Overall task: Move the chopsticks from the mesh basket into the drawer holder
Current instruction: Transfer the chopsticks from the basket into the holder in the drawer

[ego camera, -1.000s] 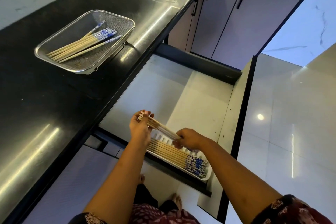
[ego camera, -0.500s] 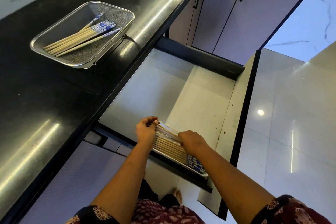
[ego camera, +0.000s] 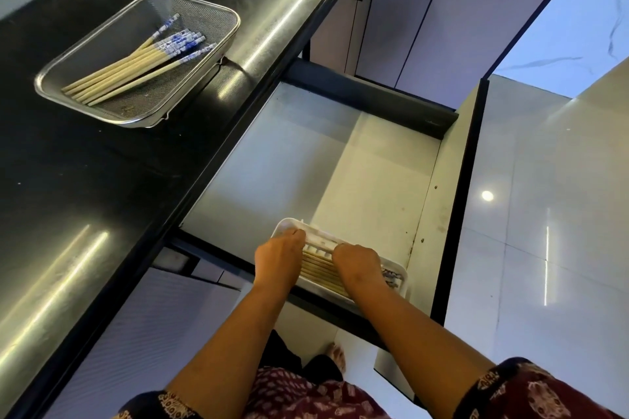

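On the black counter at the upper left stands the steel mesh basket (ego camera: 200,10), with several wooden chopsticks with blue-and-white tops (ego camera: 132,70) lying in it. A white slotted holder (ego camera: 284,224) sits at the near end of the open drawer (ego camera: 289,163). Several chopsticks (ego camera: 318,270) lie side by side in the holder. My left hand (ego camera: 279,257) and my right hand (ego camera: 357,264) both rest low on the holder. Their fingers are curled onto the ends of the farthest chopsticks in the row and hide much of it.
The black counter (ego camera: 85,197) runs along the left, its edge overhanging the drawer. Grey cabinet doors (ego camera: 425,17) with black handles stand beyond the drawer. A glossy tiled floor (ego camera: 544,214) lies to the right. My bare foot (ego camera: 337,355) shows below the drawer front.
Both hands have lowered the chopsticks that they held up between them down onto the row in the holder. The basket's chopsticks have not moved.
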A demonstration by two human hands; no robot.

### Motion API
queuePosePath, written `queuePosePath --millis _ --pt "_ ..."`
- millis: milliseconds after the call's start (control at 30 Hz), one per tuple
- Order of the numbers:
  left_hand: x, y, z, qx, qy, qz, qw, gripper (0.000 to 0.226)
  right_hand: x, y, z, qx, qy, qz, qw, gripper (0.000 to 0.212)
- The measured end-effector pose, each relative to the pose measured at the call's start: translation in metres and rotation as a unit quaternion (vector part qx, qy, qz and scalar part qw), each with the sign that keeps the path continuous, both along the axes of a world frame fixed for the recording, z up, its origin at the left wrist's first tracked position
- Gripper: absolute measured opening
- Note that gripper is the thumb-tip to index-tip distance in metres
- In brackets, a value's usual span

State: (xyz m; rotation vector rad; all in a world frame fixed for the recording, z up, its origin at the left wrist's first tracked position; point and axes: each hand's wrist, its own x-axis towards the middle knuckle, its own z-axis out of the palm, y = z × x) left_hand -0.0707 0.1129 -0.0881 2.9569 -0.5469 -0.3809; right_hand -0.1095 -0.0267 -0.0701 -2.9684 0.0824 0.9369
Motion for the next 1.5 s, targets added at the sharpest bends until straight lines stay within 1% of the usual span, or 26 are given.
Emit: queuePosePath --millis 67,133,200,233,333,433,667,833,1067,1200,1267,1367,1500 --pt "0.001 -0.001 -0.006 0.014 -0.013 -0.041 0.999 0.028 0.002 -0.001 -0.004 -0.008 0.006 0.014 1.0 0.028" --pt "0.005 -0.004 -0.012 0.015 -0.013 -0.103 0.994 0.025 0.002 -0.002 -0.009 -0.013 0.008 0.025 1.0 0.026" --pt "0.008 -0.007 -0.018 0.014 0.013 -0.152 0.988 0.026 0.0 -0.002 -0.013 -0.009 0.007 0.036 0.999 0.025" --pt "0.01 -0.008 -0.022 0.006 0.037 -0.157 0.987 0.027 -0.001 -0.002 -0.014 -0.005 0.0 0.04 0.999 0.025" --pt "0.011 -0.01 -0.024 -0.023 0.074 -0.149 0.986 0.031 -0.002 -0.002 -0.016 0.009 -0.024 0.043 0.999 0.026" --pt "0.012 -0.01 -0.025 -0.047 0.067 -0.146 0.986 0.031 -0.002 -0.003 -0.016 0.016 -0.045 0.054 0.997 0.026" --pt "0.013 -0.009 -0.028 -0.049 0.067 -0.138 0.987 0.031 -0.006 -0.003 -0.017 -0.006 -0.077 0.092 0.993 0.025" --pt "0.014 -0.01 -0.031 -0.04 0.067 -0.148 0.986 0.032 -0.009 -0.002 -0.02 -0.018 -0.067 0.067 0.995 0.027" --pt "0.016 -0.012 -0.029 -0.017 0.091 -0.141 0.986 0.03 -0.01 -0.001 -0.024 0.001 -0.055 0.004 0.998 0.027" --pt "0.015 -0.014 -0.028 -0.013 0.091 -0.129 0.987 0.026 -0.012 -0.001 -0.032 0.037 -0.032 -0.032 0.998 0.031" --pt "0.014 -0.015 -0.029 -0.029 0.095 -0.131 0.986 0.028 -0.012 -0.002 -0.035 0.053 -0.023 -0.048 0.997 0.032" --pt "0.012 -0.016 -0.031 -0.063 0.128 -0.154 0.978 0.032 -0.01 -0.003 -0.038 0.083 -0.011 -0.048 0.995 0.032" --pt "0.011 -0.014 -0.031 -0.059 0.153 -0.168 0.972 0.034 -0.01 -0.005 -0.039 0.14 -0.005 -0.059 0.988 0.034"
